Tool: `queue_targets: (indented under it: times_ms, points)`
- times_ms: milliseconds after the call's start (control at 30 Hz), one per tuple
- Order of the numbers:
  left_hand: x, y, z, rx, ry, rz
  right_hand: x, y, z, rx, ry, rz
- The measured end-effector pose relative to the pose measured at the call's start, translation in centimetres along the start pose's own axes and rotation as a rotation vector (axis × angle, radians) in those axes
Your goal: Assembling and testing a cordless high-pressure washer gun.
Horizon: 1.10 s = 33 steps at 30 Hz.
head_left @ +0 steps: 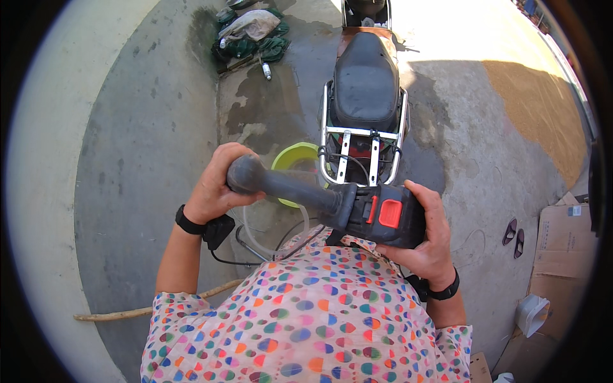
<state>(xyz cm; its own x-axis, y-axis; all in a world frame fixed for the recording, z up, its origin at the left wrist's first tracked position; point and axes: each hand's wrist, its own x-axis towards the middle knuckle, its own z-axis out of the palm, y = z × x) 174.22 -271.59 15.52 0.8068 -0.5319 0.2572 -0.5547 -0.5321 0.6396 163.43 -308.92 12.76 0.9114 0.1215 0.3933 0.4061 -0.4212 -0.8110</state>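
Note:
My left hand [216, 185] is closed around the rounded end of a black cordless tool [297, 191], held level in front of my chest. At the tool's other end is a chunky black battery pack [412, 214] with a red latch. My right hand [429, 239] grips this pack from its outer side, thumb below and fingers on top. The tool's working end cannot be made out. Below it, a clear hose [251, 233] curves beside a yellow-green basin [285, 157], partly hidden behind the tool.
A motorbike [366, 80] with a silver rear rack stands just ahead. Green and white bags [255, 29] lie by the wall at far left. A wooden stick [131, 315] rests at lower left. On the right are slippers [518, 244], cardboard [562, 249] and spread grain [536, 105].

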Motion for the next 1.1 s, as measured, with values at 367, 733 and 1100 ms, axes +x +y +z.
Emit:
queue_targets:
  times_ms: [367,733,1100]
  points:
    - [0.0,-0.5,0.5,-0.049,0.021,-0.072,0.4,0.5,-0.2,-0.052,-0.025,-0.045]
    - [-0.1,0.0,1.9,-0.197,0.055,-0.142,0.7,0.7,-1.9,-0.022,-0.013,-0.103]
    - [-1.1,-0.8,1.9,-0.481,0.085,-0.343,-0.2,1.0,-2.5,-0.014,0.039,-0.094]
